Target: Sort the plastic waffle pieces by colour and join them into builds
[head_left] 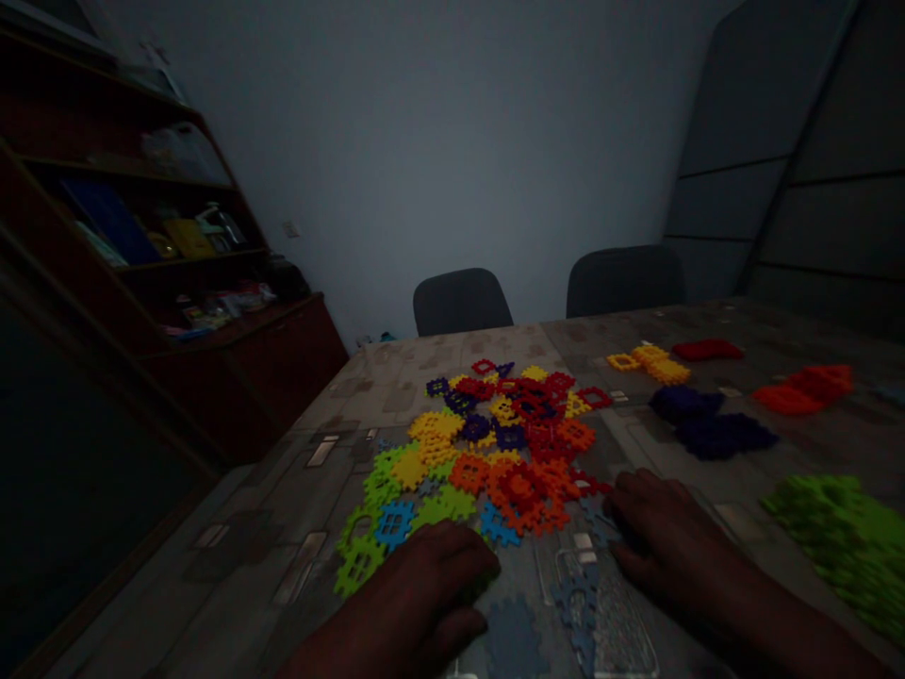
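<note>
A heap of flat toothed plastic building pieces (519,490) in several colours lies on the table in front of me. My left hand (442,585) is at its near edge with the fingers curled. Something dim and greenish shows between its thumb and fingers, mostly hidden. Just right of the left thumb lies a grey toothed square (516,637). My right hand (654,528) is at the heap's right side, thumb apart from the bent fingers. Its fingertips reach a grey-blue piece (600,521) beside a red one. Between my hands lies a grey triangular piece (580,604).
Sorted piles stand to the right: green pieces (848,538), dark blue pieces (714,424), orange-red pieces (806,389), yellow pieces (654,363) and red pieces (707,350). Two chairs (463,300) stand behind the patterned tablecloth (247,556). A wooden shelf unit (233,330) is at the left.
</note>
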Demonstrator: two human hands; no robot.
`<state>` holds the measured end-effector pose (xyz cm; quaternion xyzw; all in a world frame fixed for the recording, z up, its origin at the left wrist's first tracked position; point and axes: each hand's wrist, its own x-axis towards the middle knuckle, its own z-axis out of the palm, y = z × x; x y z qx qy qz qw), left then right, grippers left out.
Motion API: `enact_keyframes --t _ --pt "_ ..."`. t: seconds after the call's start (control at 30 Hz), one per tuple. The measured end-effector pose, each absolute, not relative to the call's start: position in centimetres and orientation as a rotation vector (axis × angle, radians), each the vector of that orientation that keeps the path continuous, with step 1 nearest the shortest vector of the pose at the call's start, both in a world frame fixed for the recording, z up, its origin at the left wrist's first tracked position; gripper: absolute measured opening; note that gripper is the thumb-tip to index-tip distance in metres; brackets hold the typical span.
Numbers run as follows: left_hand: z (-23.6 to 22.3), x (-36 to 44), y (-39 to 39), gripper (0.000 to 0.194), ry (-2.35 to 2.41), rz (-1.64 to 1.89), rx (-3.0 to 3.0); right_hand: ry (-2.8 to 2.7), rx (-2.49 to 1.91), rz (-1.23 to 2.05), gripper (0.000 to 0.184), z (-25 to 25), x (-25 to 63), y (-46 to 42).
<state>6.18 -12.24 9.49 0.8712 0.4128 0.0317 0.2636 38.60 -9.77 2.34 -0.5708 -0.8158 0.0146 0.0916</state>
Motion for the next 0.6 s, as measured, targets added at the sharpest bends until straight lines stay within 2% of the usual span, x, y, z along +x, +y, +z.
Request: enact_keyframes --t 0.13,0.3,0.47,0.6 --pt "9.4 6.3 -12.1 0.033 1.13 0.054 2.365 -2.37 -1.759 0.08 0.007 3.2 38.5 -10.0" --pt "9.0 6.3 -12.2 0.036 1.114 0.103 2.384 -2.254 -1.774 0.244 0.021 4.6 37.4 -11.4" --pt "8.6 6.1 -12.1 0.036 1.117 0.106 2.379 -2.344 -1.662 0.396 0.014 4.3 35.2 -13.2" --pt "8.6 6.2 -11.9 0.033 1.097 0.095 2.371 -2.386 -1.77 0.533 0.03 4.4 34.4 -13.6"
